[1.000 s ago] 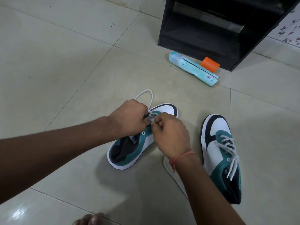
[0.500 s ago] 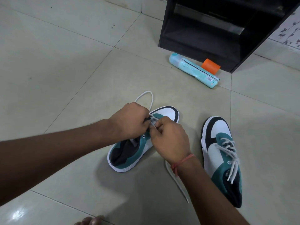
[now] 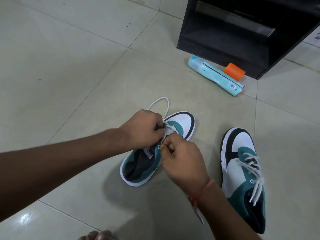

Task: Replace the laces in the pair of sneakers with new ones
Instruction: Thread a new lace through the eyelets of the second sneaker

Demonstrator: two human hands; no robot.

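Observation:
Two white, teal and black sneakers lie on the tiled floor. The left sneaker [image 3: 180,123] points away from me, and a white lace [image 3: 160,103] runs through its front eyelets and loops out onto the floor behind my left hand. My left hand [image 3: 143,130] grips the sneaker's upper at the eyelets. My right hand [image 3: 181,160] pinches the lace just above a side eyelet. The right sneaker [image 3: 242,174] lies apart on the right, laced with a white lace.
A pale blue tube-shaped pack [image 3: 214,75] and an orange cylinder [image 3: 234,71] lie on the floor in front of a black open cabinet [image 3: 233,32]. My toes [image 3: 97,236] show at the bottom edge. A red thread circles my right wrist.
My right hand has drawn back toward me along the sneaker, pulling the lace; my left hand stays at the eyelets. The view has shifted slightly.

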